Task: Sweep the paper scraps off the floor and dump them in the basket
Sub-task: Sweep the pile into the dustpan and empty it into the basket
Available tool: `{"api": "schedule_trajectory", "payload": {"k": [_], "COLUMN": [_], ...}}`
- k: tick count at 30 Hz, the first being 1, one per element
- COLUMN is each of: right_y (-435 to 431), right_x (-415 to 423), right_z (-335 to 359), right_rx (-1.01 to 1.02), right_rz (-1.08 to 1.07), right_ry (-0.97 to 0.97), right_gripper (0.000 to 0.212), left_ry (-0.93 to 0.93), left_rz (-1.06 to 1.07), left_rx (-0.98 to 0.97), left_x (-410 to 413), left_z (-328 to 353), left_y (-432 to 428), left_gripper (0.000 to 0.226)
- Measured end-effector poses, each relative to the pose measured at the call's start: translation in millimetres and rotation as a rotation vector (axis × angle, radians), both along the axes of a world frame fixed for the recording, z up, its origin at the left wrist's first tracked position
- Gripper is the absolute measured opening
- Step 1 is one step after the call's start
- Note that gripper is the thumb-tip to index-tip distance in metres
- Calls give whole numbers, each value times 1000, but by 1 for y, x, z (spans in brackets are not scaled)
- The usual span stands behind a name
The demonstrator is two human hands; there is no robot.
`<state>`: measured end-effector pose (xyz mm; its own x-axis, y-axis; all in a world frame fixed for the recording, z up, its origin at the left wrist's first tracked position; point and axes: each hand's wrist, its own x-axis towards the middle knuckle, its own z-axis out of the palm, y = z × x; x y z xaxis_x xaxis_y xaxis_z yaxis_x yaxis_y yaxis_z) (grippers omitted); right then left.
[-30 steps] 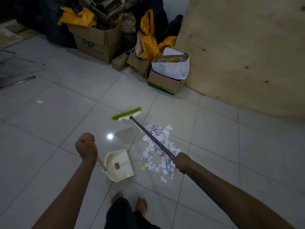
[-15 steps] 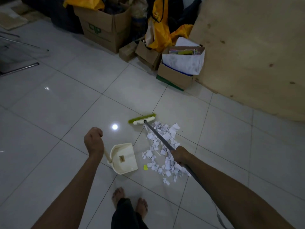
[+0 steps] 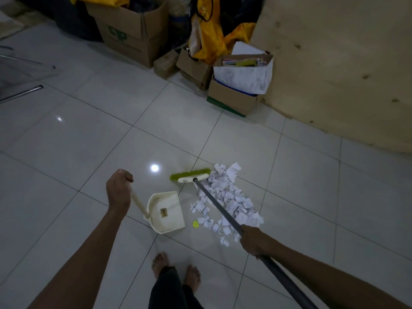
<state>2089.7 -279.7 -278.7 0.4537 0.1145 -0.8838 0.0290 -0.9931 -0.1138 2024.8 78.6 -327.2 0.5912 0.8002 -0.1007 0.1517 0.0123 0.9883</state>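
1. Floor [image 3: 93,134]: pale glossy tiles, dark grout lines, one bright light reflection
2. Paper scraps [image 3: 231,199]: heap of torn white pieces on the floor, just right of the dustpan; one small yellow-green scrap [image 3: 195,224] lies apart between heap and pan
3. Broom [image 3: 193,176]: green bristles, cream head, grey pole; head rests on the floor at the heap's far left corner, pole slanting across the heap
4. Right hand [image 3: 253,240]: fist closed round the broom pole
5. Dustpan [image 3: 166,211]: cream, standing on the floor, mouth towards the broom head
6. Left hand [image 3: 118,190]: closed round the top of the dustpan's wooden handle
7. Cardboard boxes [image 3: 133,30]: clustered at the floor's far edge with yellow bags
8. Plywood sheet [image 3: 345,63]: at the far right
9. Bare feet [image 3: 176,273]: near edge
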Motion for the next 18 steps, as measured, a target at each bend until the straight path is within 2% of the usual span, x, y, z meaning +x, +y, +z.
{"api": "schedule_trajectory", "payload": {"k": [3, 6, 11, 14, 18], "right_y": [9, 27, 58, 69, 77], "right_x": [6, 14, 23, 33, 52], "right_z": [10, 13, 17, 28, 46], "right_rx": [-21, -19, -50, -35, -24], "right_rz": [-52, -34, 17, 29, 8], "right_ry": [40, 13, -37, -42, -118], "right_gripper": [35, 50, 37, 16, 31], "left_ry": [-12, -34, -12, 13, 51], "left_rz": [-49, -86, -106, -116, -157], "left_rx": [-17, -21, -13, -26, -32], "left_x": [-3, -5, -13, -24, -37], "left_z": [-5, -6, 1, 7, 12], "left_y": [1, -3, -12, -14, -11], "left_gripper": [39, 39, 34, 31, 31]}}
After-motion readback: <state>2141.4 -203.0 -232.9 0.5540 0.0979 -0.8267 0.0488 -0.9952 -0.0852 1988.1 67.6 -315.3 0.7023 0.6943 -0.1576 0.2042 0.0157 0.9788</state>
